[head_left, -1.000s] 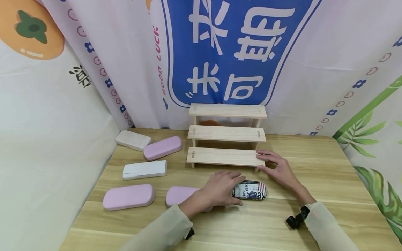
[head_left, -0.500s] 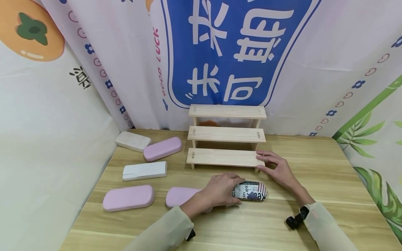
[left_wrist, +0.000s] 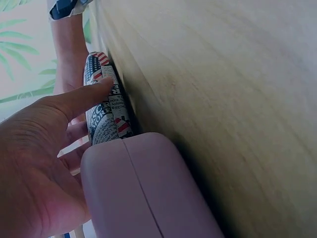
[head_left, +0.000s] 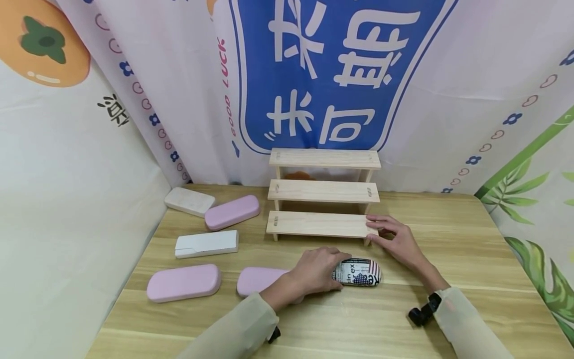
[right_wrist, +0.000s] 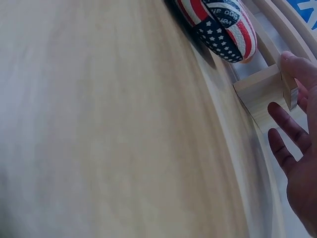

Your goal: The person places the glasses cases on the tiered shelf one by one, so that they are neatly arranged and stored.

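Note:
A glasses case [head_left: 360,272] with newspaper lettering and a stars-and-stripes print lies on the table. My left hand [head_left: 316,271] grips its left end, thumb on the near side and fingers on the far side, hiding that end. In the left wrist view the thumb [left_wrist: 94,96] presses against the printed case [left_wrist: 106,114]. My right hand [head_left: 399,245] holds the right end of the lowest board of a three-tier wooden stand [head_left: 323,224], thumb at the front edge. In the right wrist view several fingers of the right hand [right_wrist: 304,168] hang apart from the stand's leg [right_wrist: 262,91].
Under my left forearm lies a pink glasses case [head_left: 257,280], partly hidden. Further left are another pink case [head_left: 184,282], a white case [head_left: 206,244], a pink case [head_left: 232,213] and an off-white case [head_left: 190,201]. A printed curtain [head_left: 197,99] hangs behind the stand.
The left thumb and fingers have drawn in closer around the printed glasses case. The case and the right hand have hardly moved.

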{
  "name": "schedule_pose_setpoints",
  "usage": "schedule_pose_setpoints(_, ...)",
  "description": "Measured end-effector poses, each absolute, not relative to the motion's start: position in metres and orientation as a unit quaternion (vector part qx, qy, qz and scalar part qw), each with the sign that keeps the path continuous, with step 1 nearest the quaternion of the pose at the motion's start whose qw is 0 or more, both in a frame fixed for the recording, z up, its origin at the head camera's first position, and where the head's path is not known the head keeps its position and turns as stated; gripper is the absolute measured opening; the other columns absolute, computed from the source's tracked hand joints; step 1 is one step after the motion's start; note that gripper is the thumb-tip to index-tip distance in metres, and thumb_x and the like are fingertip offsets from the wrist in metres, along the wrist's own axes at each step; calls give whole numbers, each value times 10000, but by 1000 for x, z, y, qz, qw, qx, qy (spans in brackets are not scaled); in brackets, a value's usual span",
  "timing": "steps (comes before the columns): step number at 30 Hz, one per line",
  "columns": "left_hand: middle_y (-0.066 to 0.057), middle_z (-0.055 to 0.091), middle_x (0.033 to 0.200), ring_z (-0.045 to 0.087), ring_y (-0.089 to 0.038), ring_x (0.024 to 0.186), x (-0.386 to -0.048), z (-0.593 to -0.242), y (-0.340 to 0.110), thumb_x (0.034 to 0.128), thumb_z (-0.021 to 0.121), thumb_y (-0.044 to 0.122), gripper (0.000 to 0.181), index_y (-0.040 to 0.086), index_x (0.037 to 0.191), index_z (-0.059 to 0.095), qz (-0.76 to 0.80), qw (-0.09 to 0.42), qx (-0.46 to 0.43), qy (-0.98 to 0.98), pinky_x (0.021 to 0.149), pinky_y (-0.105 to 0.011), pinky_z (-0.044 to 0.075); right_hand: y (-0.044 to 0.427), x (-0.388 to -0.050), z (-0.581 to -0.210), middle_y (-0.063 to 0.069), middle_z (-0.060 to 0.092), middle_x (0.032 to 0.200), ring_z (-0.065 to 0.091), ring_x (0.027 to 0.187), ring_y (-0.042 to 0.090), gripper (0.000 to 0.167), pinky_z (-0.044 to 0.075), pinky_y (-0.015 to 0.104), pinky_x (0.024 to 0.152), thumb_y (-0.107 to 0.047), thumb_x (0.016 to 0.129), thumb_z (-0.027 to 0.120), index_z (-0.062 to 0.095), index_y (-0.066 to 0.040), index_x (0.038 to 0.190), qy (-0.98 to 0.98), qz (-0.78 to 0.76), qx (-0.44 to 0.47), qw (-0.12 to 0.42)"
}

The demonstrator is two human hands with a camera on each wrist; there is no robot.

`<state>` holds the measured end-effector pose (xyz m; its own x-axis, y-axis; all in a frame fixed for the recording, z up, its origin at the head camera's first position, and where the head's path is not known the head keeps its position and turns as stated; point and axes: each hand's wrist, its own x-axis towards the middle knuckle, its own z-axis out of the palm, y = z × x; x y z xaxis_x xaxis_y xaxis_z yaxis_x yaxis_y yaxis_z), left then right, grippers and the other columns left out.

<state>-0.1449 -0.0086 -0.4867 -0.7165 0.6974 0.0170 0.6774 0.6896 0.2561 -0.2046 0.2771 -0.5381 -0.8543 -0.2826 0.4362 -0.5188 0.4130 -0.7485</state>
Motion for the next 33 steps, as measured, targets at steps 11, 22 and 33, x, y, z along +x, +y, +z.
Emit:
schedule_pose_setpoints(11, 20, 728, 1291, 716, -160, 1057, -149, -489, -6, 787, 939, 417, 716, 236, 1423, 663, 124, 32, 370, 920, 729, -313, 589, 268, -198, -527, 211, 690, 1354, 643, 1229, 292, 352, 585, 290, 924, 82, 842, 832, 769, 36, 1185, -835, 484, 226, 128)
schedule_pose_setpoints(22, 15, 748, 1279, 713, -135, 954, -154, -484, -7, 771, 946, 397, 721, 202, 1408, 670, 148, 38, 362, 920, 714, -235, 525, 263, -190, -513, 218, 689, 1351, 652, 1219, 279, 337, 574, 214, 909, 71, 857, 826, 769, 37, 1187, -830, 494, 230, 121)
schedule_pose_setpoints(33, 38, 743, 1219, 644, -72, 837, -158, -472, -15, 756, 940, 425, 720, 234, 1400, 682, 170, 31, 364, 915, 676, -213, 480, 277, -207, -543, 124, 695, 1381, 644, 1221, 127, 376, 562, 178, 896, 25, 850, 853, 788, -62, 1210, -841, 479, 222, 117)
